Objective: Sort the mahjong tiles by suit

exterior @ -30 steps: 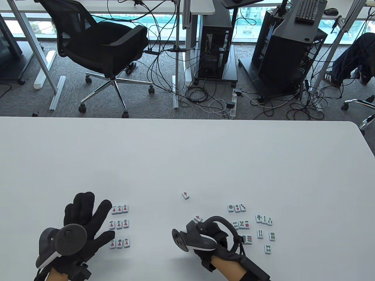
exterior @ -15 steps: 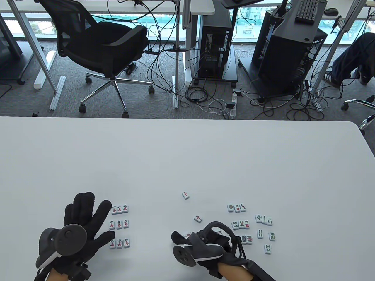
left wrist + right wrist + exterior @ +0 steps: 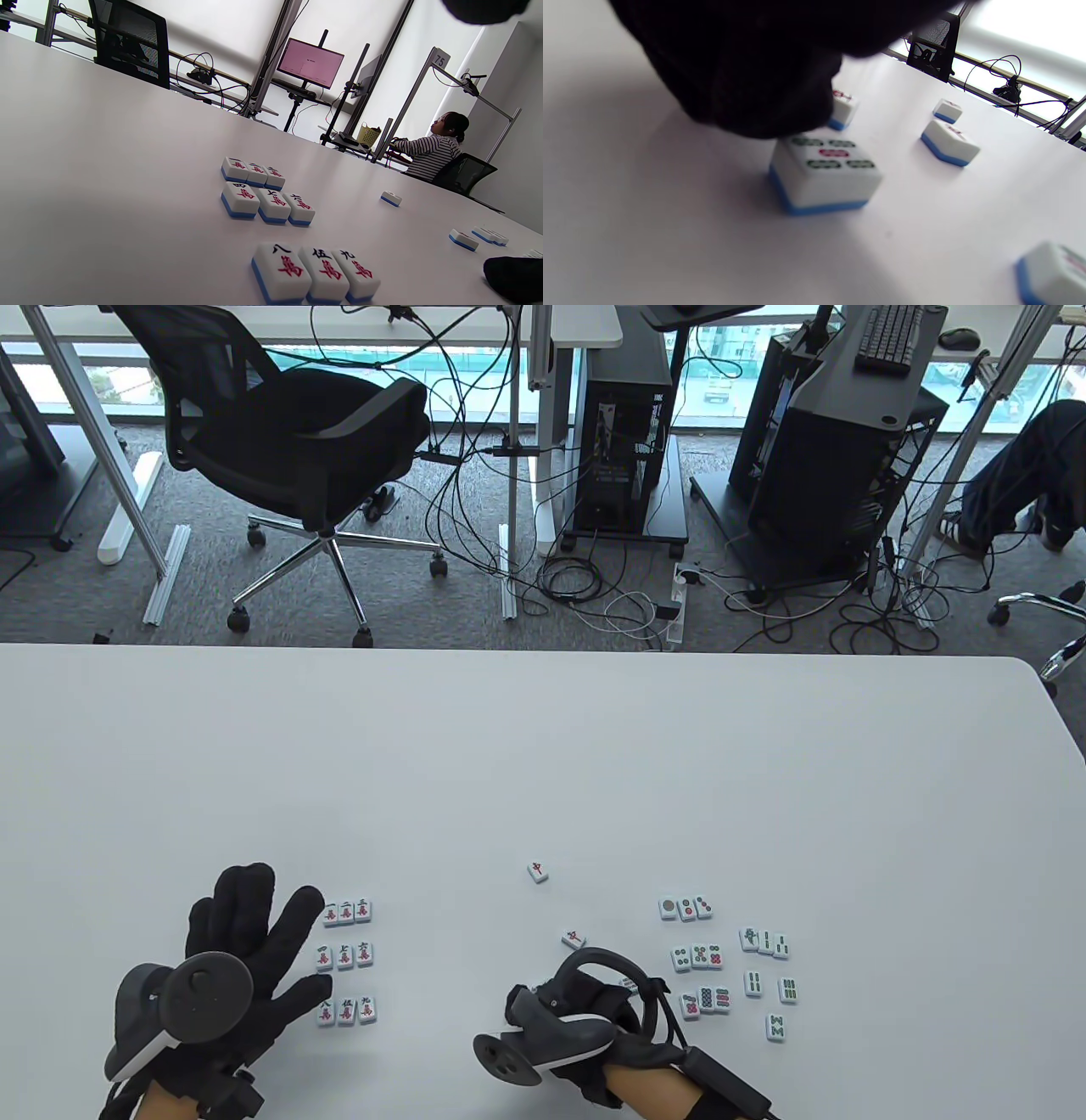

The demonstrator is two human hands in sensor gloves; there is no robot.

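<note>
The right hand [image 3: 594,1010] hangs curled over a blue-backed white tile [image 3: 823,173] with green and red bars, its fingers [image 3: 763,84] touching the tile's far edge; whether they grip it cannot be told. The left hand [image 3: 229,959] lies flat, fingers spread. At its 3 o'clock, nine red-character tiles [image 3: 346,954] form three rows on the white table [image 3: 543,763].

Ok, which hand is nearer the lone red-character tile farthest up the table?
Right. The right hand sits just below and slightly right of that tile; the left hand rests far to its left.
</note>
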